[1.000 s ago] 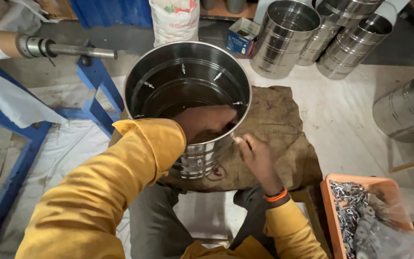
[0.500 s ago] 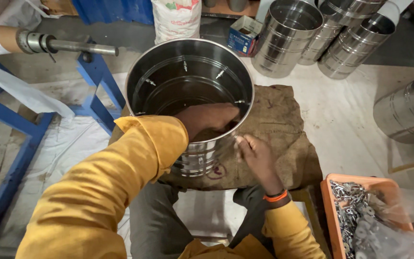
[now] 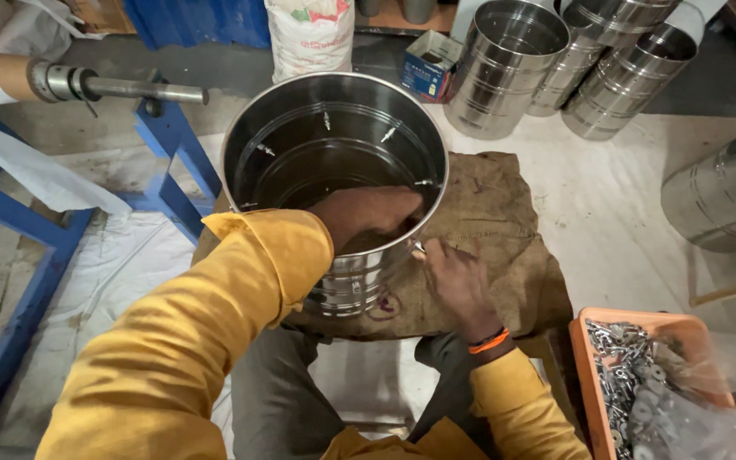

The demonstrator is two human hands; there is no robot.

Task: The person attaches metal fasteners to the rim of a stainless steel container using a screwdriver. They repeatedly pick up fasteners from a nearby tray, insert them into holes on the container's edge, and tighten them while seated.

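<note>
Looking down from the head camera: large round stainless-steel drum point(image 3: 300, 145) standing upright and open-topped on a brown burlap cloth point(image 3: 513, 213), just in front of the knees. Several small pins poking inward around the inner wall below the rim.

Left hand point(image 3: 368, 217), yellow-sleeved, reached over the rim and pressed against the inner wall on the near right side. Fingers curled down toward the wall; whether closed on anything, impossible to tell from this angle.

Right hand point(image 3: 457, 285), orange band at the wrist, outside the drum and directly opposite the left, wall between the two. Fingertips pinched narrow on a small silvery fastener point(image 3: 419, 249) touching the outer wall just under the rim.

Judged step: seating one more fastener through the wall, backed from inside. Probably a rivet or bolt, though too small to be sure. Next move calling for both hands kept aligned on the same spot and the drum held steady.

Elsewhere: orange plastic tray point(image 3: 585, 358) of loose metal hardware at lower right, near the right elbow; more ribbed steel drums point(image 3: 504, 68) stacked beyond; blue metal frame point(image 3: 172, 145) at left.
</note>
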